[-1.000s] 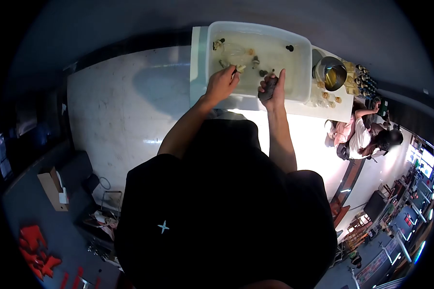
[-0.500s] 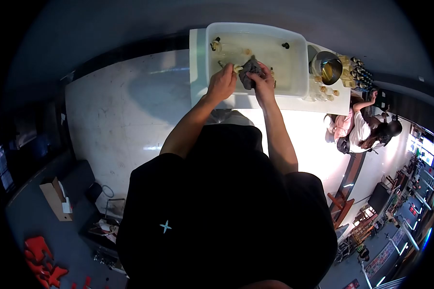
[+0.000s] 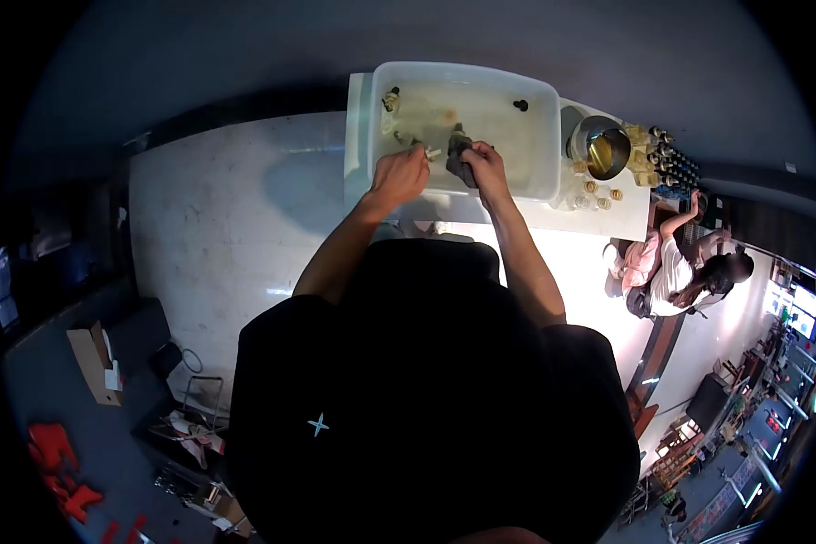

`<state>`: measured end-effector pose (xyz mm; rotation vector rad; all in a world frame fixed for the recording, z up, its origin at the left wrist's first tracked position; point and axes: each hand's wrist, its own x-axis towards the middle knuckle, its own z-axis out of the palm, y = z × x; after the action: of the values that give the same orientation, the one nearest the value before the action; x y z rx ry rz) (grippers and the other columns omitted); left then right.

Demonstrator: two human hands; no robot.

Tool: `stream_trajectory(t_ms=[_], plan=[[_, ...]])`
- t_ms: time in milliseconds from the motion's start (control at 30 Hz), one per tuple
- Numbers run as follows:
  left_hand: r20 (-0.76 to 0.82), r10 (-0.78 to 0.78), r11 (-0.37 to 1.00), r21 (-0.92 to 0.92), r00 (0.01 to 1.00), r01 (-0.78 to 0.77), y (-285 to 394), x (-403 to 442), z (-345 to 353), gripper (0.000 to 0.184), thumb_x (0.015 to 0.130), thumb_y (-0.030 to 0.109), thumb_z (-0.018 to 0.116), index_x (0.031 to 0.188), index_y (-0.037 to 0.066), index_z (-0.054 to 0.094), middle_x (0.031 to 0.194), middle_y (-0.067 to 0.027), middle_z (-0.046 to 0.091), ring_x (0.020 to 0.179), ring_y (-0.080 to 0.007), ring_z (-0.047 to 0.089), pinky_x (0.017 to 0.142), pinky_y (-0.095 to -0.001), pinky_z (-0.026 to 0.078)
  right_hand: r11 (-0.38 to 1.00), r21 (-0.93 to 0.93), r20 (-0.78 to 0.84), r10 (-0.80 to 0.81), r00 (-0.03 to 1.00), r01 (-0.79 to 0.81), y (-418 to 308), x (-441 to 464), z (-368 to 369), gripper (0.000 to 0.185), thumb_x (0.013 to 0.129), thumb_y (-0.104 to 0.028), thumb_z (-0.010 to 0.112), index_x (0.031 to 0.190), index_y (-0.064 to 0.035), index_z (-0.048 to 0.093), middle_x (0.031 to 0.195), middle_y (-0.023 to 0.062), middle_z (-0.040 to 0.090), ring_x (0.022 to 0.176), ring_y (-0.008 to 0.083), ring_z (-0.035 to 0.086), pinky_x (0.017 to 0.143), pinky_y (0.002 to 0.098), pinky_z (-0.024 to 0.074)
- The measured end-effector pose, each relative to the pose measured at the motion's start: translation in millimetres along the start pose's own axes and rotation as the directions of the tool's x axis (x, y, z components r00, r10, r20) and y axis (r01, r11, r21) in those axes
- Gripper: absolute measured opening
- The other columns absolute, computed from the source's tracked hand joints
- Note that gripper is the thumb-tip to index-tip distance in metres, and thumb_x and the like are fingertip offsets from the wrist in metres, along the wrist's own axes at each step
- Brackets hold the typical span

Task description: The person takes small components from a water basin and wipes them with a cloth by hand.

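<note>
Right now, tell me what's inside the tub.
A black piece, far right; a pale, dark-topped item, far left. The left hand, right hand and grey cloth hide what's beneath.

Well to the right of the right grip (image 3: 487, 170), a person (image 3: 671, 272) in a white top has an arm stretched forward; farther right and back are brown wooden furniture (image 3: 675, 467) and bright panes (image 3: 802, 322). Left of the left grip (image 3: 401, 174) spreads a pale, scuffed floor (image 3: 218, 190); farther left and back are a cardboard box (image 3: 89, 363) and red pieces (image 3: 54, 444).
</note>
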<state>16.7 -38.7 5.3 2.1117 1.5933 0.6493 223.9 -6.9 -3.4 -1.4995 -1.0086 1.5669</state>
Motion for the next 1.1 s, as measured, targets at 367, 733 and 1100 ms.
stream_trajectory(t_ms=[367,733,1100], plan=[[0.752,-0.031,0.184,-0.644,0.659,0.743,-7.0,24.8,42.3,0.019,0.094,0.023,0.058,0.082,0.010,0.054,0.066,0.0012,0.049,0.058,-0.0119,0.048,0.051,-0.0284,0.037,0.968,-0.057,0.264,-0.223,0.938,0.246,-20.8,-1.2,-27.9,0.029,0.077,0.008,0.051,0.101,-0.0028,0.064,0.091,0.0002,0.065,0.080,0.0103,0.058,0.071,0.0250,0.0482],[0.699,0.189,-0.455,-0.560,0.690,0.692,39.8,13.0,29.1,0.025,0.097,0.033,0.052,0.081,0.015,0.051,0.063,0.0047,0.033,0.049,-0.0090,0.032,0.042,-0.0246,0.027,0.948,0.170,0.267,-0.308,0.913,0.270,-59.6,-22.1,-20.9,0.011,0.096,-0.014,0.066,0.101,-0.0047,0.064,0.086,-0.0025,0.063,0.070,0.0041,0.052,0.058,0.0206,0.0403],[0.617,-0.090,-0.344,-0.756,0.782,0.556,39.1,7.2,27.6,0.025,0.106,0.031,0.042,0.088,0.014,0.048,0.064,0.0057,0.033,0.050,-0.0082,0.031,0.043,-0.0221,0.025,0.905,-0.214,0.363,-0.275,0.890,0.367,-44.6,6.3,-2.2,0.033,0.101,-0.036,0.057,0.096,-0.0038,0.064,0.076,0.0047,0.063,0.069,0.0140,0.057,0.066,0.0299,0.0472]])
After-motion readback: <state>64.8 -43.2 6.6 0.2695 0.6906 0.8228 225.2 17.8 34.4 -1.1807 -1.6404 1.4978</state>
